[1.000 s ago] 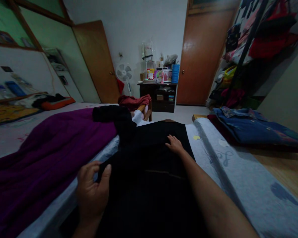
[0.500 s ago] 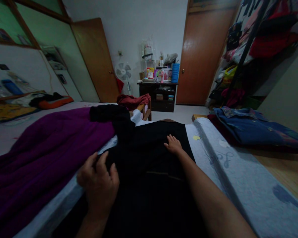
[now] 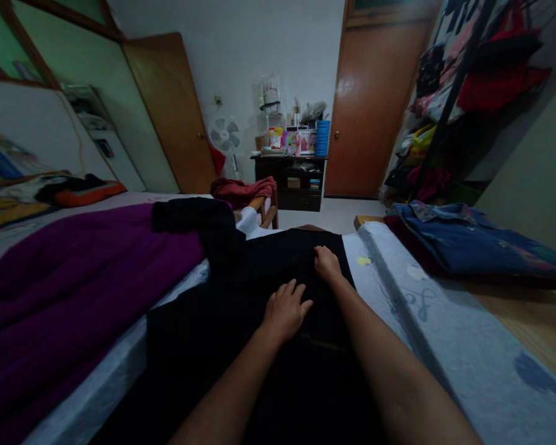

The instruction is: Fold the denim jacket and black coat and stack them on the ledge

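A black garment [image 3: 278,371] lies spread over a pale patterned cloth, one part of it reaching left towards a purple cloth [image 3: 97,266]. A thin light line, perhaps a seam, crosses it below my hands. My left hand [image 3: 285,312] rests on the middle of the garment with its fingers apart. Farther forward, near the garment's right edge, my right hand [image 3: 328,264] has its fingers curled in on the black fabric. The fold under its fingertips is too dark to make out.
The pale printed cloth [image 3: 426,334] runs along the right. Folded blue denim clothing [image 3: 472,238] lies on a dark red cloth there. Ahead are a reddish cloth [image 3: 245,190] on a wooden chair, a fan [image 3: 225,133] and a dark cabinet [image 3: 301,201].
My left hand has moved right and forward from the garment's left side onto its middle. My right hand's fingers, spread flat before, have curled in. The view has shifted slightly.
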`<move>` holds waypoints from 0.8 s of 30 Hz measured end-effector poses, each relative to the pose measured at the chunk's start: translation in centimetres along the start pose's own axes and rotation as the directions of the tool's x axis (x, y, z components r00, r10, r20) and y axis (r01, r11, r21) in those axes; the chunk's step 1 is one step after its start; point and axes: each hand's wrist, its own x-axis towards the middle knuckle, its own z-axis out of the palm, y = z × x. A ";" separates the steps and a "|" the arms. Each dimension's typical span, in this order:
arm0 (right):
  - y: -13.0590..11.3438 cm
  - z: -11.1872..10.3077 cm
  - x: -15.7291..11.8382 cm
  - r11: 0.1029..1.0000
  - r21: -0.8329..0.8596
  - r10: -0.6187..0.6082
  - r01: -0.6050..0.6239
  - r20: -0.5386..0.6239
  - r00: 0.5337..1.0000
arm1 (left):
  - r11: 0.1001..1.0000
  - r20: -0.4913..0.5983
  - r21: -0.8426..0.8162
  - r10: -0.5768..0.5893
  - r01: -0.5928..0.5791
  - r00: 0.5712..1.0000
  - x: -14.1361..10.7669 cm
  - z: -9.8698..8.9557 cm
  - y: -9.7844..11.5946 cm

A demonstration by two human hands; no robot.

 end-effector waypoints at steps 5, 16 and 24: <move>0.4 1.7 0.5 1.000 -0.016 -0.015 0.016 0.062 0.998 | 0.974 0.068 -0.035 -0.222 0.225 0.973 2.5 -0.7 0.2; 0.4 1.7 0.8 1.000 -0.020 -0.006 0.008 0.102 0.995 | 0.993 -0.049 0.114 -0.011 0.016 0.999 6.7 2.3 -1.8; 2.5 1.3 2.7 0.995 0.000 0.100 -0.100 -0.040 0.994 | 0.987 0.023 0.021 -0.159 0.158 0.987 6.0 3.9 -3.4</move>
